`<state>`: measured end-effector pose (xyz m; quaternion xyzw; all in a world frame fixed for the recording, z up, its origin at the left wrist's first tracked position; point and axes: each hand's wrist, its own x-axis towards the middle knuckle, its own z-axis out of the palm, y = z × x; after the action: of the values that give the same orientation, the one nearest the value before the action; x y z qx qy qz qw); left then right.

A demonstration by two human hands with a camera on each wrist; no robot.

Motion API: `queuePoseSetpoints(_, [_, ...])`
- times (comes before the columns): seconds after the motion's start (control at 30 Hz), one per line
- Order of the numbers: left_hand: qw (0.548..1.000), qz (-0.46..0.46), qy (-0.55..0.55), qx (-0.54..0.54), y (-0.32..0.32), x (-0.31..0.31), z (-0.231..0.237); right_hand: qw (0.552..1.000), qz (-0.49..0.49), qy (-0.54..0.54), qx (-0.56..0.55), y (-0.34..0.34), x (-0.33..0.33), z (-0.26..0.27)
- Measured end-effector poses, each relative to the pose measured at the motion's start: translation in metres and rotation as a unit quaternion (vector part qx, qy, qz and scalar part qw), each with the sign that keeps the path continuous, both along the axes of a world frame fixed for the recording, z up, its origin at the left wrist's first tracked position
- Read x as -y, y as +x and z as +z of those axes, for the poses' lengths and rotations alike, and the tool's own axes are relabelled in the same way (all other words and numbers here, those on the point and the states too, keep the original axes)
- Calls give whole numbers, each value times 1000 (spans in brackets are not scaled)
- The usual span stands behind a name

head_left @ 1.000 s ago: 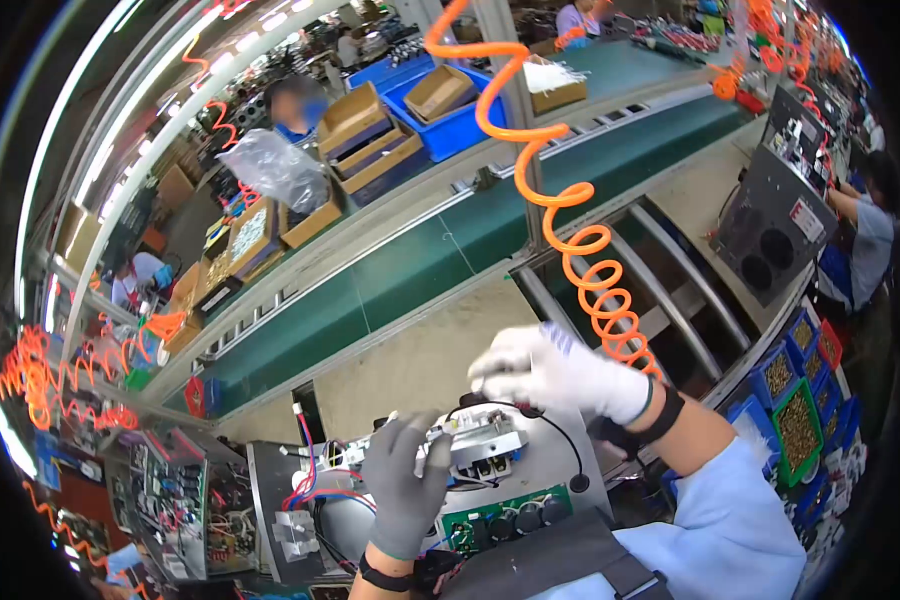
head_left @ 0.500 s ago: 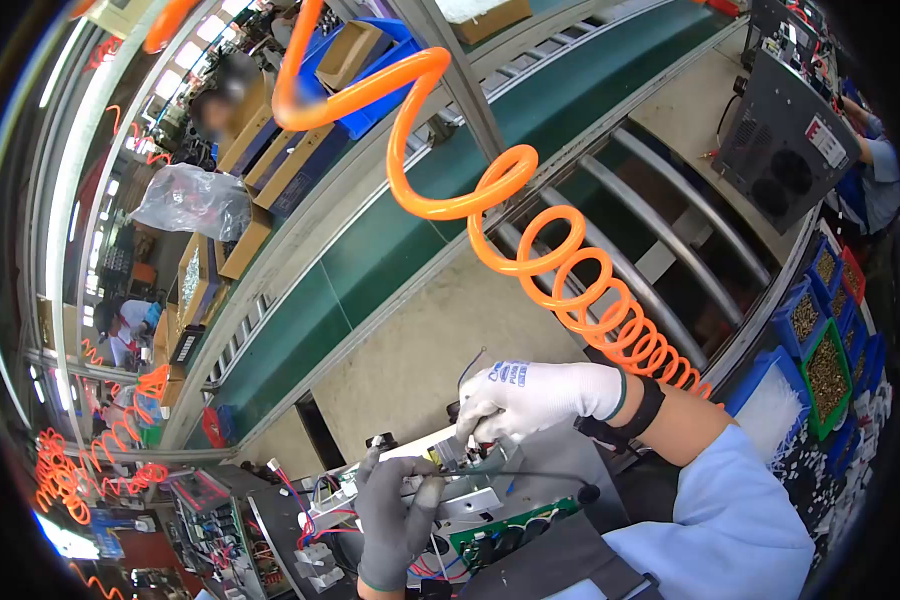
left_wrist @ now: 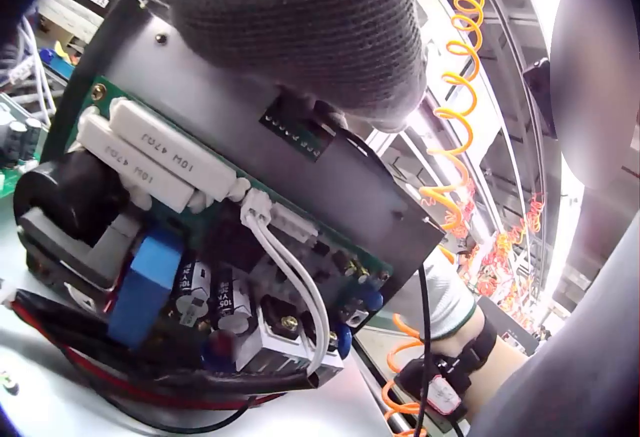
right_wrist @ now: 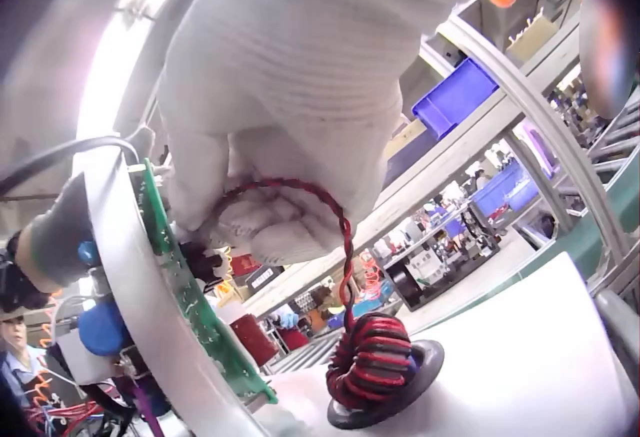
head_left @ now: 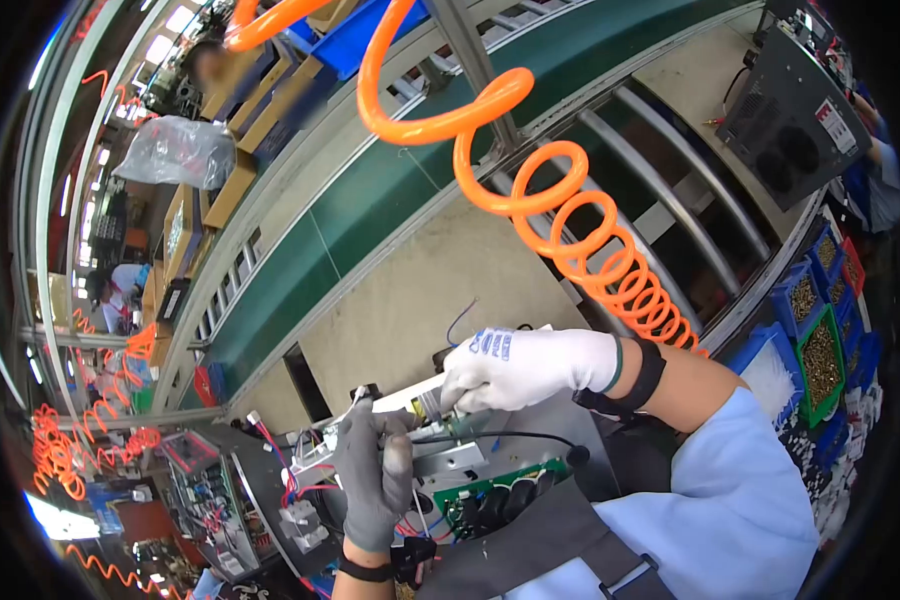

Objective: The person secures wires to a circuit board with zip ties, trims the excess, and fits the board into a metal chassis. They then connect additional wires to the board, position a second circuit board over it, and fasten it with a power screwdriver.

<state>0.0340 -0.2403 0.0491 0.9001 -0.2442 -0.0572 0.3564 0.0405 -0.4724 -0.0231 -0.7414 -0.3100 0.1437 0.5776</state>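
Observation:
The grey-gloved left hand [head_left: 375,475] grips the left end of a metal bracket assembly [head_left: 460,462] with bent fingers; its fingertips are partly hidden. In the left wrist view this glove [left_wrist: 290,37] lies over a metal plate beside a circuit board [left_wrist: 165,157] with white resistors. The white-gloved right hand [head_left: 530,370] is at the assembly's far edge, fingers curled. In the right wrist view the fingers of this hand [right_wrist: 290,87] curl round a red-and-black twisted wire [right_wrist: 347,257], which rises from a wound coil [right_wrist: 375,362]; the exact pinch point is hidden.
A green board [head_left: 490,495] lies in the chassis nearest the body. An orange coiled hose [head_left: 590,215] hangs across the view ahead. Beyond are a green conveyor [head_left: 370,225] and metal rollers [head_left: 660,180]. Blue bins of small parts [head_left: 798,300] stand at the right.
The head view has shifted slightly. The right hand has come down from above the assembly to its far edge. The left hand stays at the left end, its fingers more upright.

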Motion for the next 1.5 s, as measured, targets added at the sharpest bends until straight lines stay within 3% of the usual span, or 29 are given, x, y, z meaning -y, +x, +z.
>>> queuePoseSetpoints(0.13, [998, -30, 11, 45, 3, 3, 3, 998, 11, -63, -2, -6, 1, 1])
queuePoseSetpoints(0.2, [996, -34, 10, 76, 5, 7, 2, 996, -50, 40, -62, -17, 4, -14])
queuePoseSetpoints(0.23, [996, -26, 16, 83, 6, 8, 1, 991, -36, 46, -122, -17, 10, -16])
queuePoseSetpoints(0.27, [996, -16, 21, 88, 5, 8, -1, 955, -61, 137, -256, -25, 20, -9])
queuePoseSetpoints(0.33, [996, 0, 4, 95, 2, 5, -5, 909, -122, 257, -304, -30, 23, -16])
queuePoseSetpoints(0.4, [995, 9, 16, 94, 0, 2, -7, 912, -92, 238, -321, -43, 20, -3])
queuePoseSetpoints(0.5, [991, -10, 29, 132, -3, -1, -8, 946, -109, 143, -271, -54, 18, 5])
queuePoseSetpoints(0.57, [987, -18, 31, 158, -8, -1, -6, 928, -246, 145, -240, -58, 19, 3])
queuePoseSetpoints(0.6, [987, -23, 3, 160, -11, -2, -4, 897, -299, 177, -274, -61, 23, 4])
queuePoseSetpoints(0.67, [985, -40, -23, 167, -22, -6, -2, 896, -418, 92, -122, -55, 31, -40])
queuePoseSetpoints(0.7, [980, -57, -1, 190, -24, -7, -2, 884, -445, 63, -129, -55, 30, -40])
queuePoseSetpoints(0.73, [975, -73, 22, 210, -28, -7, -1, 877, -440, 36, -191, -57, 33, -39])
queuePoseSetpoints(0.83, [976, -79, 12, 203, -30, -6, -2, 900, -411, -130, -60, -39, 33, -50])
queuePoseSetpoints(0.87, [979, -71, -1, 193, -29, -6, -5, 911, -369, -153, -102, -29, 31, -50])
queuePoseSetpoints(0.93, [984, -50, -4, 173, -26, -9, -13, 930, -287, -213, -82, -7, 22, -56])
queuePoseSetpoints(1.07, [979, -43, -10, 199, -27, -2, -12, 967, -91, -223, -87, 11, 14, -48])
queuePoseSetpoints(1.13, [979, -35, -9, 203, -26, -3, -13, 978, -128, -153, -60, 13, 15, -64])
queuePoseSetpoints(1.2, [973, -48, -10, 224, -24, -3, -14, 973, -143, -137, -119, 11, 18, -60])
queuePoseSetpoints(1.27, [972, -32, 5, 234, -25, -3, -13, 957, -235, 65, -158, 7, 22, -65])
queuePoseSetpoints(1.3, [973, -36, 7, 230, -25, -2, -12, 951, -246, 137, -125, 12, 20, -74])
queuePoseSetpoints(1.33, [973, -40, 8, 226, -23, -1, -11, 954, -239, 134, -122, 17, 23, -81])
queuePoseSetpoints(1.4, [973, -36, 11, 227, -22, -1, -11, 875, -305, 286, -242, 8, 25, -50])
queuePoseSetpoints(1.43, [975, -39, 10, 217, -22, -1, -11, 862, -330, 316, -220, 5, 22, -29])
queuePoseSetpoints(1.5, [976, -45, 6, 212, -21, 0, -8, 875, -300, 326, -195, 10, 22, -11])
